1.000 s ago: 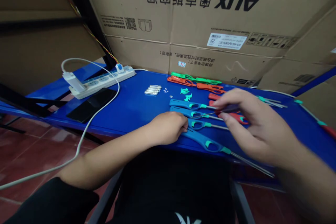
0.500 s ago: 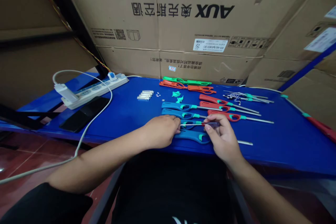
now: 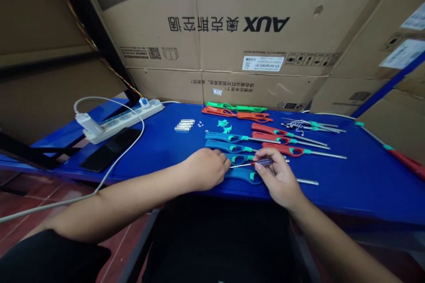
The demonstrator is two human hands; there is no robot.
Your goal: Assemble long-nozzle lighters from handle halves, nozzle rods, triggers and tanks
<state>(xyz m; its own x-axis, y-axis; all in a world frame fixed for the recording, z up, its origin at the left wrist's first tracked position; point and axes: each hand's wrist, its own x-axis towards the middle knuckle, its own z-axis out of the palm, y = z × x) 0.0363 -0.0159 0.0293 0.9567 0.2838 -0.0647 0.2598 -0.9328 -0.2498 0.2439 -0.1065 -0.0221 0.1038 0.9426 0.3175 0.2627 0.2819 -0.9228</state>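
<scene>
My right hand [image 3: 277, 174] is closed around the clear purple handle of a screwdriver [image 3: 262, 162], whose thin shaft points left. The shaft's tip reaches the fingers of my left hand [image 3: 207, 169], which are closed; whatever they pinch is hidden. Beneath and beside both hands lie blue lighters [image 3: 226, 146] with turquoise triggers and metal tubes. The lowest blue lighter [image 3: 244, 175] is partly covered by my left hand. Red lighters [image 3: 282, 149] rest just beyond my right hand.
On the blue table [image 3: 365, 177] are silver cylinders [image 3: 184, 125], turquoise pieces [image 3: 223, 123], green casings [image 3: 235, 107], orange casings [image 3: 235, 113] and wired tubes [image 3: 312, 126]. A phone [image 3: 110, 149] and a power strip [image 3: 122, 119] with a white cable are at left. Cardboard stands behind.
The camera view has tilted up slightly. The screwdriver's handle has shifted a little left and its shaft now slopes down toward my left hand, which sits slightly turned.
</scene>
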